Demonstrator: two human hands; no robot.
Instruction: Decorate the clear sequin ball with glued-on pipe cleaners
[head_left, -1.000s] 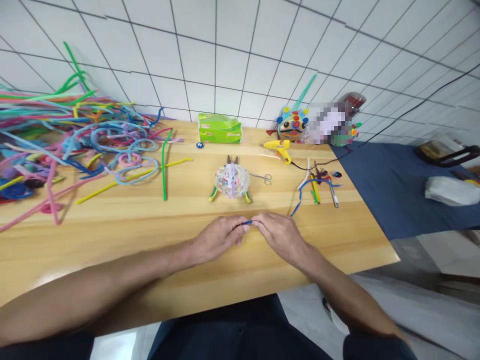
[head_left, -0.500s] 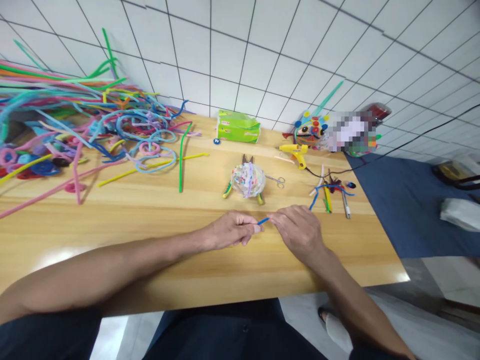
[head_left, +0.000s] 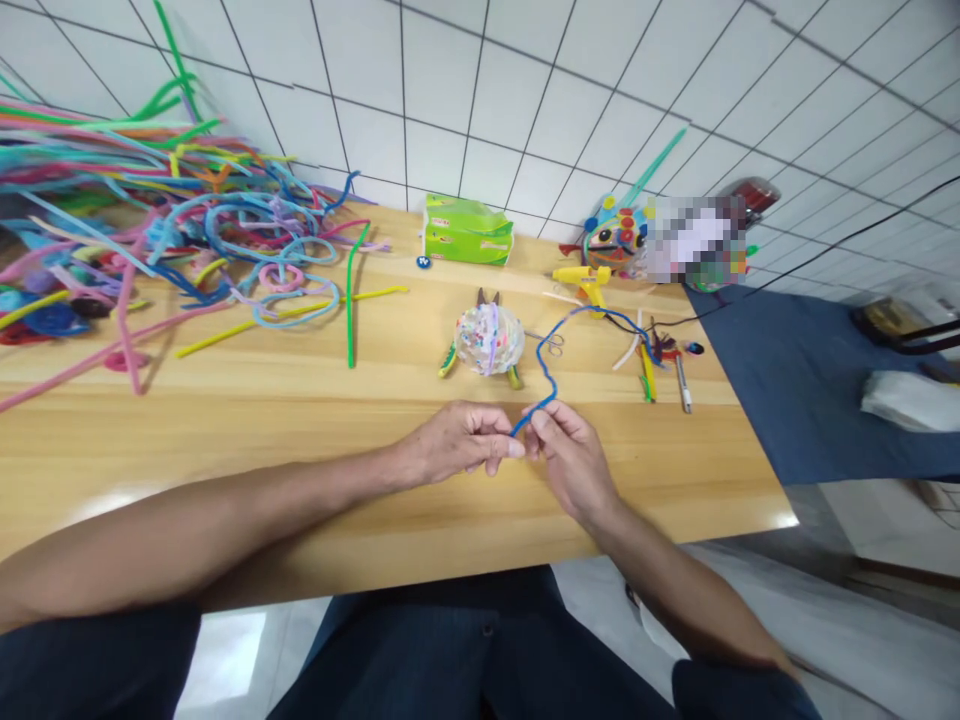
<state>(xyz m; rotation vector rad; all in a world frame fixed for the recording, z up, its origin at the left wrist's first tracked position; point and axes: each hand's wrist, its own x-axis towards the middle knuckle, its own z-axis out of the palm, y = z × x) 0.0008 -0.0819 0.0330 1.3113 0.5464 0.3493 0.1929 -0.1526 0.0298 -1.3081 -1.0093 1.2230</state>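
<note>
A blue pipe cleaner [head_left: 553, 372] runs in a wavy line from between my hands up and over to the right. Its near end is pinched in my left hand [head_left: 469, 441]. Close beside that, the thumb and fingers of my right hand [head_left: 574, 455] close on the same pipe cleaner. Beyond the hands stands a clear round ball [head_left: 490, 340] with coloured bits and a purple band, resting on pliers [head_left: 448, 360] with green and yellow handles. Small scissors [head_left: 553, 346] lie partly behind the blue strand.
Many coloured pipe cleaners [head_left: 247, 230] are heaped at the left. A green tissue pack [head_left: 466, 232], a yellow glue gun [head_left: 589, 282] with a black cord and a decorated craft piece [head_left: 616, 238] stand near the wall. A pen [head_left: 683, 384] lies at the right.
My right hand has turned over and now pinches the pipe cleaner from below. The blue strand now arches up in front of the glue gun. The view has shifted slightly.
</note>
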